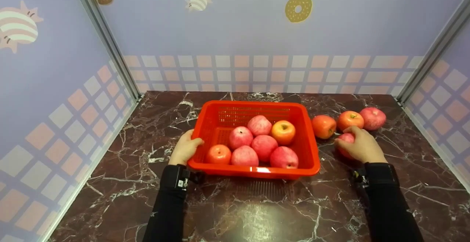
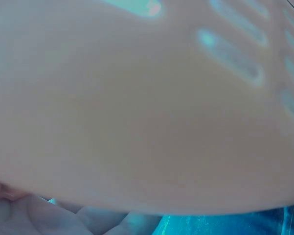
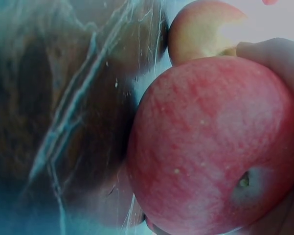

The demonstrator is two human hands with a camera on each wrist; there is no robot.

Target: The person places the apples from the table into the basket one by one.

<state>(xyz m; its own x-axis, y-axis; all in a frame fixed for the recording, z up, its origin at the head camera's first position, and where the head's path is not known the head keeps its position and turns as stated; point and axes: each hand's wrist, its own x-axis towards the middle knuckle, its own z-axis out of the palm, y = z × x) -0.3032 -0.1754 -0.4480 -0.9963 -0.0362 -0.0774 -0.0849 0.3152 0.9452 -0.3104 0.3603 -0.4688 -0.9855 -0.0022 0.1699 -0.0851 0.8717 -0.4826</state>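
A red plastic basket (image 1: 310,150) stands mid-table with several apples in it, most pink-red, one yellow-orange (image 1: 283,132). My left hand (image 1: 185,148) grips the basket's left rim, thumb over the edge; the left wrist view shows only the basket wall (image 2: 137,98) close up, with fingers (image 2: 49,218) at the bottom. To the right of the basket my right hand (image 1: 358,144) curls over a pink-red apple (image 1: 346,138) on the table; the right wrist view shows that apple (image 3: 215,147) filling the frame inside the hand. Three more apples (image 1: 324,126) (image 1: 350,119) (image 1: 373,118) lie just behind.
The dark marble tabletop (image 1: 257,212) is boxed in by lilac walls on the left, back and right, with metal corner posts (image 1: 110,40). Another apple (image 3: 200,29) shows behind the held one in the right wrist view.
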